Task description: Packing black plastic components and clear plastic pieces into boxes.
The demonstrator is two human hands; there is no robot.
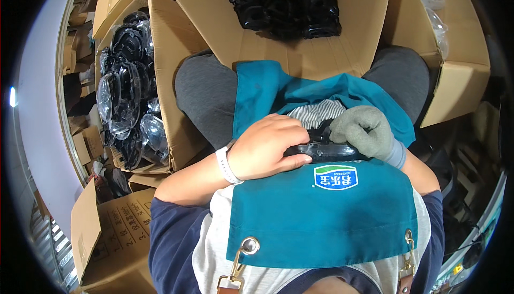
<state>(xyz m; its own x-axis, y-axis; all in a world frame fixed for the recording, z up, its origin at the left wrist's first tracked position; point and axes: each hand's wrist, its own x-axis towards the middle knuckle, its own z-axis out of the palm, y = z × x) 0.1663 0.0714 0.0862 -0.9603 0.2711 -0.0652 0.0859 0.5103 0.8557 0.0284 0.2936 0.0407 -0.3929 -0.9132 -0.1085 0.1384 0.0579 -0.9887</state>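
Note:
My left hand (266, 145), bare with a white wristband, grips the left end of a black plastic container with a clear lid (321, 148), held close against my teal apron (321, 213). My right hand (365, 129), in a grey knit glove, presses on the container's right end from above. Both hands close around the same piece over my lap. Part of the container is hidden under the fingers.
An open cardboard box (342, 53) lies in front of my knees with a stack of black plastic trays (284, 2). A box at the left (166, 53) holds several lidded black containers (126, 96). More cardboard boxes stand at the right (460, 80) and lower left (107, 230).

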